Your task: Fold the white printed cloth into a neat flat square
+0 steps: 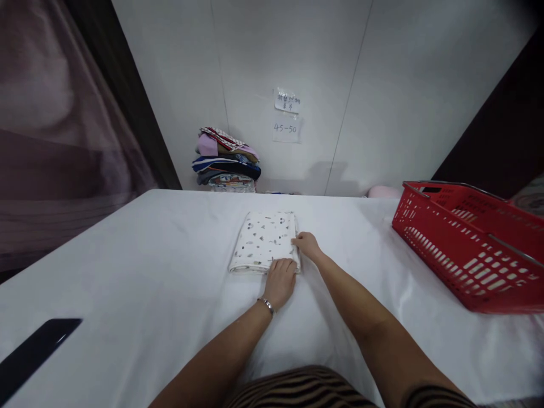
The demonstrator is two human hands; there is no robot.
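Observation:
A folded white cloth [263, 241] with small grey and brown prints lies flat in the middle of the white-covered table [170, 283]. It is stacked in several layers, which show along its near edge. My left hand [281, 282], with a bracelet at the wrist, rests on the cloth's near right corner, fingers laid over the top. At the right edge of the cloth, my right hand [307, 245] pinches the side between thumb and fingers. The fingertips of the right hand are partly hidden.
To the right stands a red plastic basket [442, 249] with metal handles. A dark flat object [38, 354] lies at the near left. Behind the table, a pile of folded fabrics [227, 161] sits against the white wall, below paper labels [286, 129]. A curtain [63, 141] hangs at left.

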